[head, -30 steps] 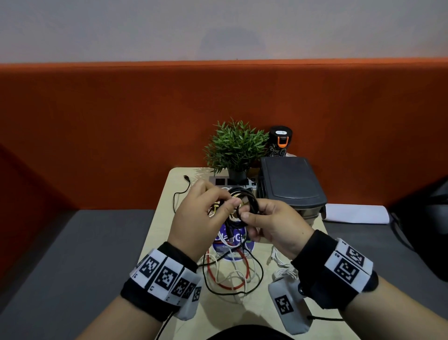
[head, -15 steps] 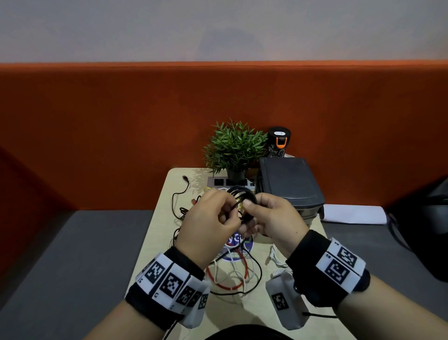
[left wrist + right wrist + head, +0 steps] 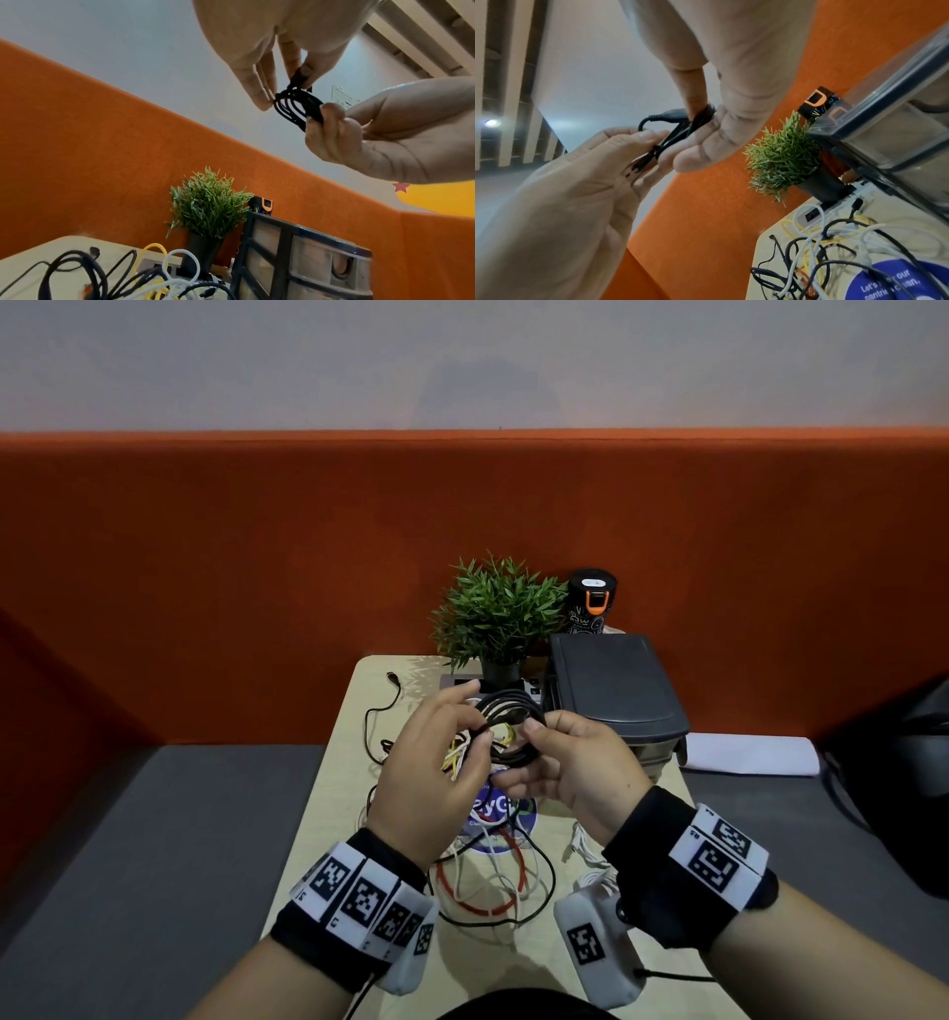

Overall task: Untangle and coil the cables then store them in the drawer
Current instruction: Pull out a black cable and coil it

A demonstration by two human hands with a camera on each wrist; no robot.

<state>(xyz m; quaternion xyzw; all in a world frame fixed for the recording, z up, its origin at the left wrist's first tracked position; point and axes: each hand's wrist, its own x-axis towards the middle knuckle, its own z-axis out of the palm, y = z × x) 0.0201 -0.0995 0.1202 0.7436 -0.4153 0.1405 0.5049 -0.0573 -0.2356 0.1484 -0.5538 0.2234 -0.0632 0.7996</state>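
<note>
You are holding the coiled black cable (image 3: 506, 729) up above the table (image 3: 328, 793), between both hands. Your left hand (image 3: 436, 780) is pinching its plug end at thumb and fingertips; your right hand (image 3: 580, 775) is pinching the loops on the opposite side. The remaining tangled cables (image 3: 488, 880) are lying on the table beneath, beside the drawer unit (image 3: 616, 690) and potted plant (image 3: 495, 613)

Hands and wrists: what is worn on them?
The hands are bare. Each wrist has a black cuff, left cuff and right cuff, with a white band of square black-and-white markers. A white camera box with one marker hangs under the right wrist, a thin black cable leaving it; a similar box hangs under the left.
</note>
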